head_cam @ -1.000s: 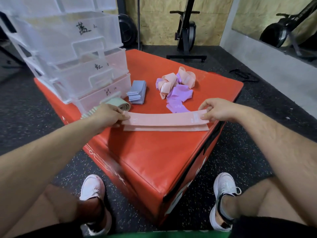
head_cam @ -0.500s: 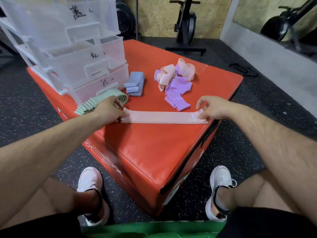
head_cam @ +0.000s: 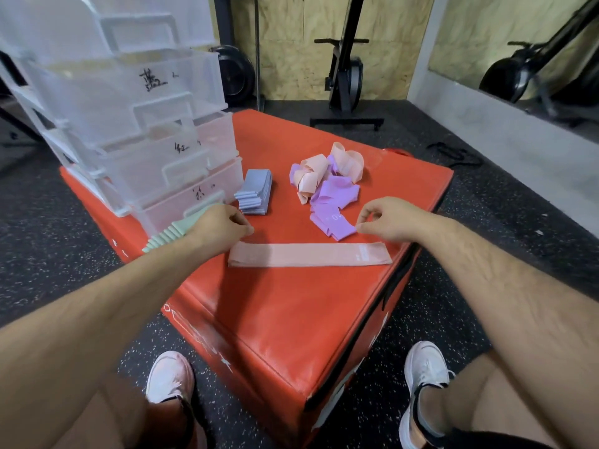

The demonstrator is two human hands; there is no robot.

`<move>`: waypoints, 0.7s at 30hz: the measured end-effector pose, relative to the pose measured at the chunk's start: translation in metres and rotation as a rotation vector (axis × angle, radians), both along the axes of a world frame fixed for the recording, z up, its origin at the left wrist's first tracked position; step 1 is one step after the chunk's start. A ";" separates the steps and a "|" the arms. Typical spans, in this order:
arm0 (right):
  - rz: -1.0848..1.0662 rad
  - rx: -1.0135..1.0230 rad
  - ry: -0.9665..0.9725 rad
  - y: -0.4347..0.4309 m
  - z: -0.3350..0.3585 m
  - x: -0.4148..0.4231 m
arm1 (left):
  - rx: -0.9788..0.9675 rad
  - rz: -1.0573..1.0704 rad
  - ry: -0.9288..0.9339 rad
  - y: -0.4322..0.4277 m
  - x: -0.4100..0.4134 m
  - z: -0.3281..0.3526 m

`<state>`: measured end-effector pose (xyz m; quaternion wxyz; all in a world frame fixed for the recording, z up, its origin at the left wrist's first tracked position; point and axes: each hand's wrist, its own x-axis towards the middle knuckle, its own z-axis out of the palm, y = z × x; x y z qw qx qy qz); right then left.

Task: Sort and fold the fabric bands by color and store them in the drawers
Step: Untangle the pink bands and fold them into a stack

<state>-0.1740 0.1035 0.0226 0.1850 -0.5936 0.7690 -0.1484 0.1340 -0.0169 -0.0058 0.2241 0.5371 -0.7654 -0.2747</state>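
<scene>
A long pink band (head_cam: 308, 254) lies flat and straight near the front right edge of the red padded box (head_cam: 278, 319). My left hand (head_cam: 220, 226) hovers just behind its left end, and my right hand (head_cam: 389, 218) just behind its right end. Both have loosely curled fingers and neither touches the band. Behind lies a loose pile of pink and purple bands (head_cam: 327, 179). A folded blue stack (head_cam: 254, 192) and a folded green stack (head_cam: 165, 234) sit beside the clear plastic drawers (head_cam: 146, 124).
The drawer unit stands on the box's left side, each drawer labelled in black marker. The bottom one juts out a little. My feet in white shoes rest on the speckled black floor on either side of the box. Gym equipment stands by the back wall.
Both hands held the pink band's ends, laid it flat on the box and have now let go, lifting slightly back from it. The camera has tilted up.
</scene>
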 end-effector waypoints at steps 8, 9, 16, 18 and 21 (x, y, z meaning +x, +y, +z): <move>0.082 -0.179 0.028 -0.070 -0.007 0.020 | -0.037 -0.122 0.105 -0.033 -0.088 0.014; 0.089 -0.177 0.033 -0.080 -0.011 0.018 | -0.043 -0.130 0.104 -0.041 -0.099 0.012; -0.094 -0.159 0.095 -0.137 -0.029 0.002 | -0.089 -0.126 0.059 -0.093 -0.150 -0.003; -0.144 -0.151 0.020 -0.148 -0.031 -0.001 | -0.085 -0.144 0.040 -0.101 -0.159 -0.004; -0.182 -0.112 -0.067 -0.164 -0.039 -0.006 | -0.012 -0.206 0.083 -0.111 -0.173 -0.010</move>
